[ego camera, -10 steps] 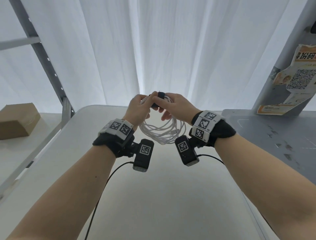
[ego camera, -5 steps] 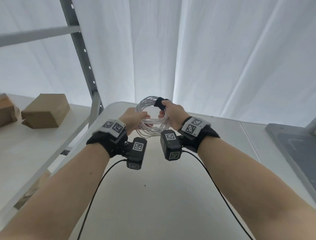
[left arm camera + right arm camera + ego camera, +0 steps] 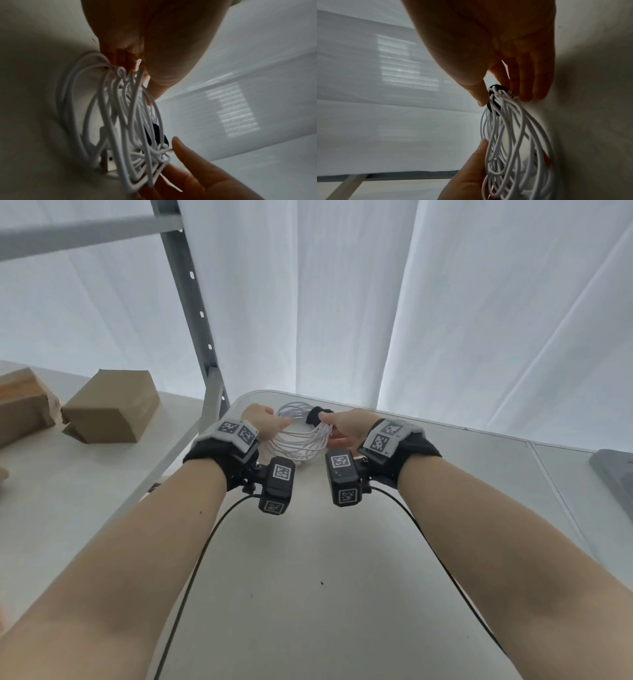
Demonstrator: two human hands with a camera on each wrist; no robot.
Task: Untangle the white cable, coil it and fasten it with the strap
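Note:
The white cable (image 3: 298,436) is wound into a loose coil of several loops, held low over the far end of the table (image 3: 308,577). A black strap (image 3: 317,416) wraps one side of the coil. My left hand (image 3: 274,424) grips the opposite side, its fingers bunching the loops (image 3: 120,121) together. My right hand (image 3: 329,426) pinches the strapped part, thumb on the strap (image 3: 494,97) and fingers behind it. In the left wrist view the strap (image 3: 154,132) shows dark behind the loops. A white plug sits among the lower loops.
Brown cardboard boxes (image 3: 109,405) lie on a lower surface to the left, beyond a grey metal rack post (image 3: 191,302). A white curtain (image 3: 376,302) hangs just behind the table's far edge. A grey slab (image 3: 613,474) sits at the right edge.
Both hands have carried the coil forward and down toward the table's far end, and the coil has turned from hanging to lying flatter. The view has swung left.

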